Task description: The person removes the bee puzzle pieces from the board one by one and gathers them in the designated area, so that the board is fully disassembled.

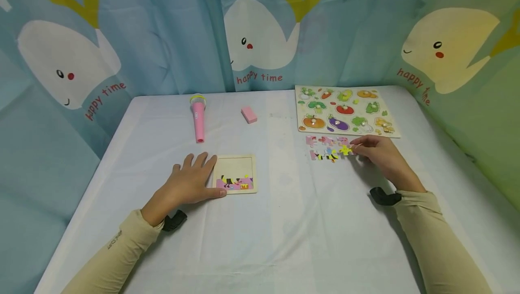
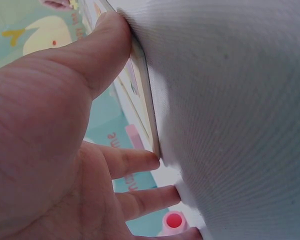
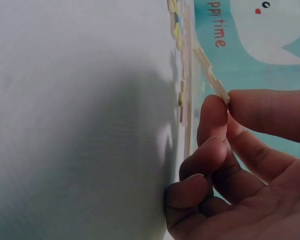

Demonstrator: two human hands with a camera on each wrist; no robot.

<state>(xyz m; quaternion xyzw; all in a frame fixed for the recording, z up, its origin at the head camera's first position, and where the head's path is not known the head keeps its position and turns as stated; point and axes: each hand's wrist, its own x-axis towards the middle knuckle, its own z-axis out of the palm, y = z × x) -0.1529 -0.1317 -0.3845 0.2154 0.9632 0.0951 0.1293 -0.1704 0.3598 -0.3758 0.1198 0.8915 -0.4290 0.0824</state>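
My left hand (image 1: 190, 181) lies at the left side of a square wooden puzzle tray (image 1: 255, 174), its fingers spread. The thumb touches the tray's near-left corner and the index finger its left edge, as the left wrist view also shows. Pink and yellow pieces fill the tray's lower part; bare wood shows above them. Between thumb and index finger, my right hand (image 1: 378, 155) pinches a jigsaw piece (image 3: 212, 75), tilted and raised off the table. Below and left of it lie several loose jigsaw pieces (image 1: 327, 141) in two rows, pink and yellow.
A vegetable peg board (image 1: 345, 100) lies at the back right, just beyond the loose pieces. At the back left are a pink toy microphone (image 1: 198, 120) and a pink block (image 1: 249, 115). A whale-print curtain (image 1: 170, 36) surrounds the white-covered table (image 1: 276, 240).
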